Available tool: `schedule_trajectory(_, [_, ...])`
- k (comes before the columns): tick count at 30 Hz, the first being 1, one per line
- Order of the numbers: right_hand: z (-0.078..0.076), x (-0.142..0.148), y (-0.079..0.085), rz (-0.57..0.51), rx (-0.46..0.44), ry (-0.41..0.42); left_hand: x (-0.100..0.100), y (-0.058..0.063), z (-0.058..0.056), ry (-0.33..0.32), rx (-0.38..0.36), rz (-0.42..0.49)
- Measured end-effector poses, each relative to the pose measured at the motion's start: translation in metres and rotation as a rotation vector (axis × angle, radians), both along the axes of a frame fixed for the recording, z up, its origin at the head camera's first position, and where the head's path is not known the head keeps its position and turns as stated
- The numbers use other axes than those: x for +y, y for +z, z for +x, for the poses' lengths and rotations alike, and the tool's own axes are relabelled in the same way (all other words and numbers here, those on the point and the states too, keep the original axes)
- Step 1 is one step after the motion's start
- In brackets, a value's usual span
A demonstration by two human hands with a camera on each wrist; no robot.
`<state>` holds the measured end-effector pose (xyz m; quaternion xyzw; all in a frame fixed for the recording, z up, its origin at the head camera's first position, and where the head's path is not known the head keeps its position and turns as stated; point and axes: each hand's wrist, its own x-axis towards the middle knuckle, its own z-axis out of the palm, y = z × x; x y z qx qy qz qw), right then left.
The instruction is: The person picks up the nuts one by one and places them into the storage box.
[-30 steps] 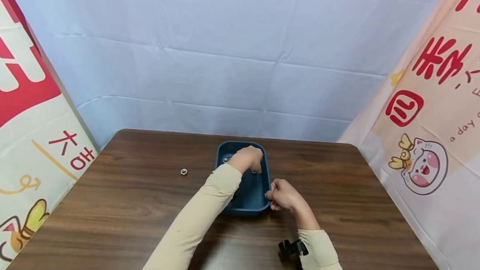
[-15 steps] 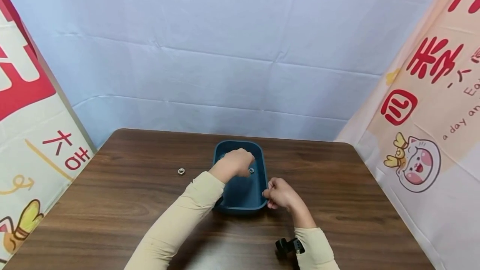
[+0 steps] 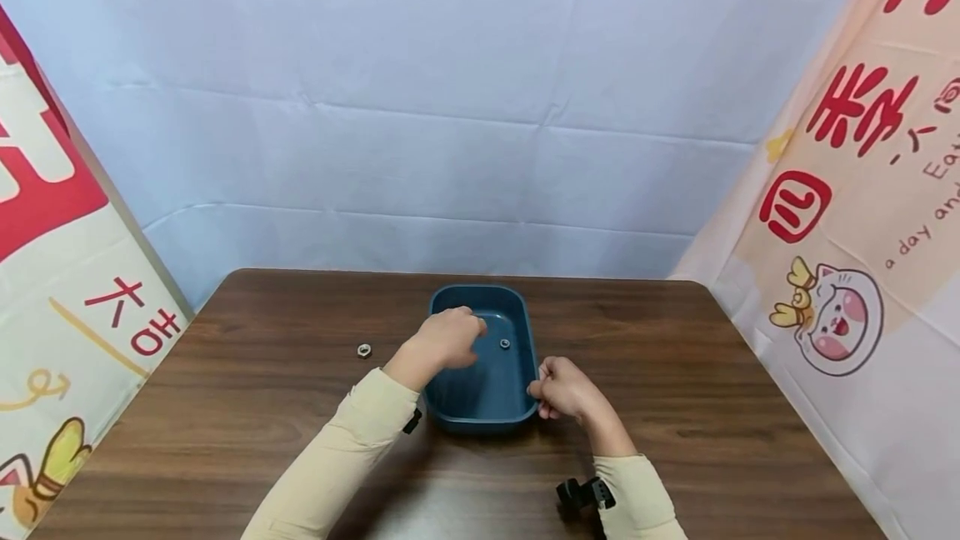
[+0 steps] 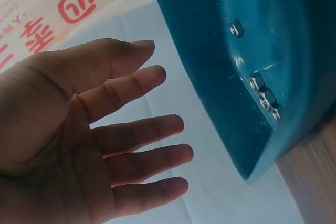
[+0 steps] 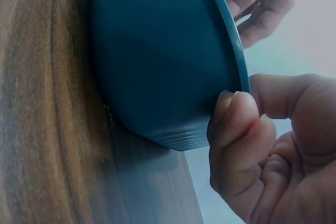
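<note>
A dark teal plastic bin (image 3: pixel 487 422) stands near the table's far middle. My left hand (image 3: pixel 442 342) hovers over its left side; the left wrist view shows that hand (image 4: pixel 110 129) with fingers spread and nothing held. Thumb and curled fingers of my right hand (image 3: pixel 564 390) pinch the bin's right rim near the front corner, as the right wrist view confirms with the hand (image 5: pixel 268 150). One metal hex nut (image 3: pixel 505 343) shows inside the bin from above. Several more nuts (image 4: pixel 256 81) lie on its floor, hidden by the left hand in the head view.
Left of the bin, a single hex nut (image 3: pixel 363 350) lies on the brown wooden table (image 3: pixel 247 407). A pale cloth (image 3: pixel 375 157) hangs behind the table, and printed banners (image 3: pixel 832 273) flank it on both sides.
The left hand has drawn back to the left and toward the body from the bin's far part, uncovering more of the inside. The right hand keeps its place on the rim.
</note>
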<state>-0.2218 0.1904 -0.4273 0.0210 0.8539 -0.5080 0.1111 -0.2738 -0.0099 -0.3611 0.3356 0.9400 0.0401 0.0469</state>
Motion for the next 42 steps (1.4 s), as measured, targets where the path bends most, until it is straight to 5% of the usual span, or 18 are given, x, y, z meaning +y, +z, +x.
schedule_trajectory(11, [0.000, 0.000, -0.001, 0.002, -0.010, 0.009, -0.034, -0.013, -0.001, -0.029, 0.215, 0.072])
schedule_trajectory(25, [-0.002, -0.001, 0.000, 0.010, -0.012, -0.016, -0.084, -0.040, -0.012, 0.059, 0.280, 0.044])
schedule_trajectory(35, [0.000, -0.002, 0.000, 0.002, -0.001, -0.012, -0.121, -0.055, -0.023, 0.106, 0.201, 0.070])
schedule_trajectory(42, [0.002, -0.001, 0.001, -0.001, 0.003, 0.002, -0.139, -0.066, -0.032, 0.169, -0.031, 0.209])
